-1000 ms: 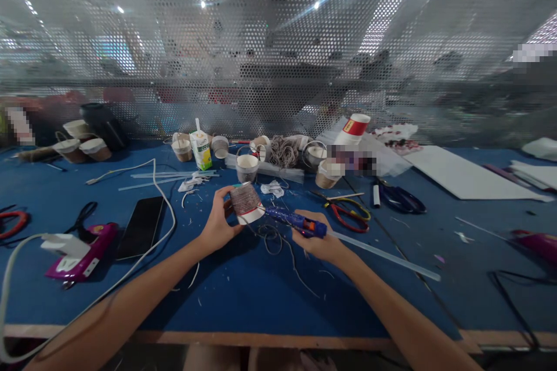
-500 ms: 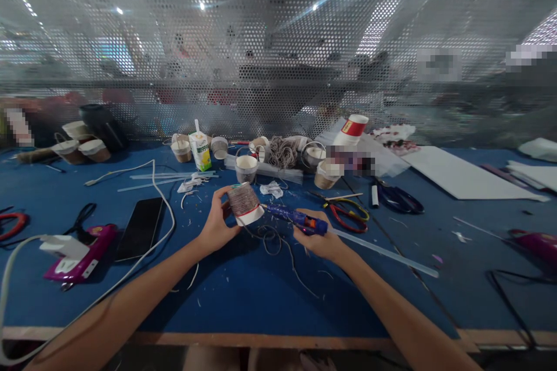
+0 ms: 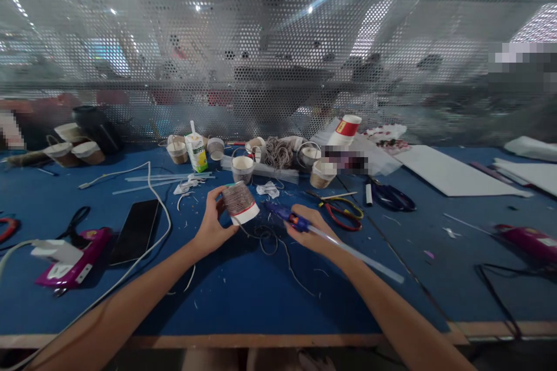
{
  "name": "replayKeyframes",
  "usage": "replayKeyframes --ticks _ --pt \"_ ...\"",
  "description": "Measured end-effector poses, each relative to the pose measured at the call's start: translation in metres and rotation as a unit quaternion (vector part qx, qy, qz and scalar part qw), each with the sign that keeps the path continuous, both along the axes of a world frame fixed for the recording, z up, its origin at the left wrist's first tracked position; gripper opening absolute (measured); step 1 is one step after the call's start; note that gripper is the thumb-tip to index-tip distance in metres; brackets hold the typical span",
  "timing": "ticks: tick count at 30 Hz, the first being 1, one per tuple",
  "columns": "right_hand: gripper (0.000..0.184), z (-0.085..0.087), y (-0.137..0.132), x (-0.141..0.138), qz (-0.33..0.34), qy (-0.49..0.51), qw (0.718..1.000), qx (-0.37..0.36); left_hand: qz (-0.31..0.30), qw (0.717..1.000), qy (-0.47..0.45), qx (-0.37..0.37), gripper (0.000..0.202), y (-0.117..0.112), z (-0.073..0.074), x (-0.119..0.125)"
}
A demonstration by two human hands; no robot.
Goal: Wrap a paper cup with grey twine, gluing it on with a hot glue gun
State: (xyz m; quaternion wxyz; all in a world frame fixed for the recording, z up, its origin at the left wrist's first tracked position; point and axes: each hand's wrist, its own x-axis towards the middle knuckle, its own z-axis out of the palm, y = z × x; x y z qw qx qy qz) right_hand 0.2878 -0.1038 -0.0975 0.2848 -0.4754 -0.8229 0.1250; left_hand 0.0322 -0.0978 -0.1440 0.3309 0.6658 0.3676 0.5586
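My left hand [image 3: 212, 224] holds a paper cup [image 3: 238, 204] tilted on its side, its wall partly wrapped in brown twine, with a white and red band at the rim. My right hand [image 3: 314, 230] grips a blue glue gun [image 3: 287, 217] whose nozzle points left, a short way from the cup. A long clear glue stick [image 3: 361, 255] sticks out behind the gun to the right. A loose end of twine [image 3: 270, 239] trails from the cup onto the blue table [image 3: 243, 284].
A black phone [image 3: 134, 231], a white cable [image 3: 143, 255] and a pink glue gun [image 3: 69, 261] lie to the left. Red-and-yellow scissors [image 3: 343, 213] and dark scissors [image 3: 391, 197] lie to the right. Several twine-wrapped cups, a juice carton [image 3: 196, 149] and a twine ball [image 3: 277, 153] line the mesh screen.
My right hand has drawn the glue gun slightly back from the cup and turned it. The view has shifted a little rightward. My left hand still holds the cup.
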Motion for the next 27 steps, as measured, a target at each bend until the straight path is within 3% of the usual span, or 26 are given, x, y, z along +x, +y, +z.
replayKeyframes --ticks 5,9,16,23,25,27 --pt "0.036 -0.007 0.010 0.006 -0.075 -0.196 0.977 0.029 0.057 0.997 0.037 0.027 0.074 0.000 0.001 -0.001" --pt "0.049 -0.007 0.016 0.014 -0.089 -0.243 0.966 0.008 0.077 0.994 0.049 0.052 0.078 -0.002 0.004 -0.002" --pt "0.060 0.003 0.018 0.022 0.014 -0.170 0.984 -0.048 0.045 0.996 0.035 0.063 0.081 -0.006 0.006 -0.002" --pt "0.076 0.017 0.015 0.037 -0.036 -0.133 0.976 -0.171 0.074 0.989 0.124 0.043 0.086 -0.003 0.007 0.002" --pt "0.081 0.022 0.013 0.041 -0.041 -0.097 0.980 -0.167 0.076 0.986 0.145 0.038 0.088 -0.003 0.008 0.004" --pt "0.072 0.026 0.011 0.038 -0.047 -0.026 0.992 -0.111 0.076 0.983 0.161 0.036 0.089 -0.003 0.008 0.005"
